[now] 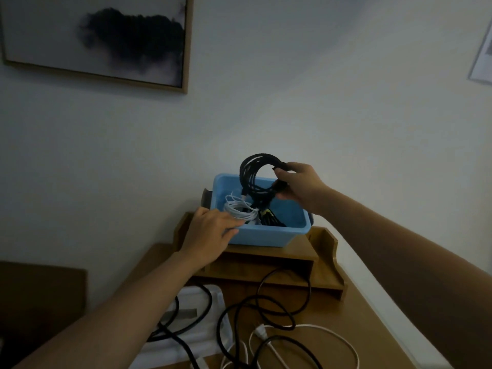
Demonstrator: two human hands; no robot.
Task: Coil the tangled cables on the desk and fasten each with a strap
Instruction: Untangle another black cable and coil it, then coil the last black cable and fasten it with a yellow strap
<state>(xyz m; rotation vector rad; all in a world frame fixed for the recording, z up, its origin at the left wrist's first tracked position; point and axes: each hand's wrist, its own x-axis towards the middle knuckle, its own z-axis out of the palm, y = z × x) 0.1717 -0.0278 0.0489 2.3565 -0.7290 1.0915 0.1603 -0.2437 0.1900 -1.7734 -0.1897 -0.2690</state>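
The right hand [300,187] grips a black coiled cable [253,171], with the fingers curled round the coil's right side where the loops bunch together. The coil is a thick ring of several matte black turns. It is held upright over the far half of a blue plastic bin [266,237], and its lower loops hang down past the rim line. A short dark piece sticks out just above the thumb; whether it is a plug or a strap is too dim to tell.

The left hand [210,233] rests on the bin's near-left corner, its fingers nearly straight and laid across the rim. They are not closed round anything.

Just beside those fingertips, inside the bin, lies a white coiled cable [239,211]. It is thin and wound in many loose rings. Next to it is a darker bundle [269,218] with a small yellow mark. The bin stands on top of a wooden desk organizer [300,262], which sits at the back of the desk [372,328] against the wall.

2 cables sprawl uncoiled on the desk in front of the organizer. A loose black cable [266,310] lies in wide overlapping loops, and a white cable [338,339] crosses it, its plug [261,332] lying flat near the middle.

A framed picture [101,38] hangs on the wall at the upper left.
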